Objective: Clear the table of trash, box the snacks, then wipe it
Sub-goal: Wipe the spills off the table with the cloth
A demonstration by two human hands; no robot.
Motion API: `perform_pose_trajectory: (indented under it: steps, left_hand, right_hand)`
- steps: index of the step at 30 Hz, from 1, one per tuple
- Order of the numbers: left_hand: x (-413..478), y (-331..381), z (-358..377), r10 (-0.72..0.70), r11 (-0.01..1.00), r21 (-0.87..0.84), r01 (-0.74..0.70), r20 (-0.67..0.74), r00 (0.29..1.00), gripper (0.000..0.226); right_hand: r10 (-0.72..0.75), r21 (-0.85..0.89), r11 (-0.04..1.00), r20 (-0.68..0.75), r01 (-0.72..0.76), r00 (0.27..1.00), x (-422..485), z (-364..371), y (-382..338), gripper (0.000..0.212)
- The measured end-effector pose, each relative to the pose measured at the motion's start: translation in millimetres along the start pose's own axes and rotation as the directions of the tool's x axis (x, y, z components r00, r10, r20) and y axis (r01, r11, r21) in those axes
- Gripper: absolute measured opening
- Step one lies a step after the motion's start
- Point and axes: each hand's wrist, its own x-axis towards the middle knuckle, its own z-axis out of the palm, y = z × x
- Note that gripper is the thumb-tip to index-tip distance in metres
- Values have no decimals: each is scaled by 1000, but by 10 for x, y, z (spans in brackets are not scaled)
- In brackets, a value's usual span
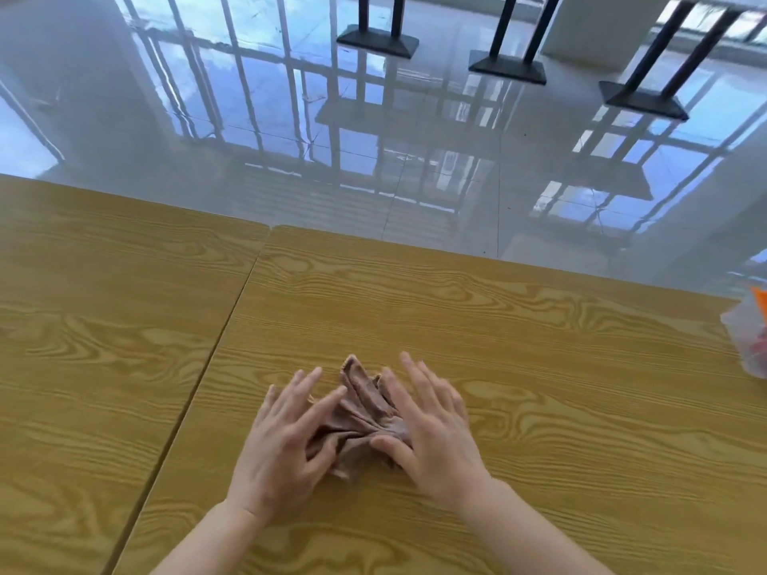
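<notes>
No text, label, brand, number or sign can be read anywhere in the view. The translucent plastic bag (pixel 747 342) at 3 o'clock, cut off by the frame edge, shows only orange and red patches, too blurred to tell whether they carry any print.

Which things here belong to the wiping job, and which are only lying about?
In the job: brown cloth; left hand and right hand pressing on it; wooden table under them.
Lying about: clear plastic bag at the table's right edge; neighbouring table; black table bases on the floor.
</notes>
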Motion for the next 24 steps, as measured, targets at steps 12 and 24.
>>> perform_pose_trajectory:
  steps: [12, 24]
  left_hand:
    - [254, 55, -73, 85, 967, 229, -110, 115, 990, 71]
    - [965, -542, -337, -65, 944, 327, 44, 56, 996, 66]
  right_hand:
    - [-245, 180, 952, -34, 247, 969, 353, 76, -22, 67]
    - [-399, 85, 912, -49, 402, 916, 1604, 28, -121, 53]
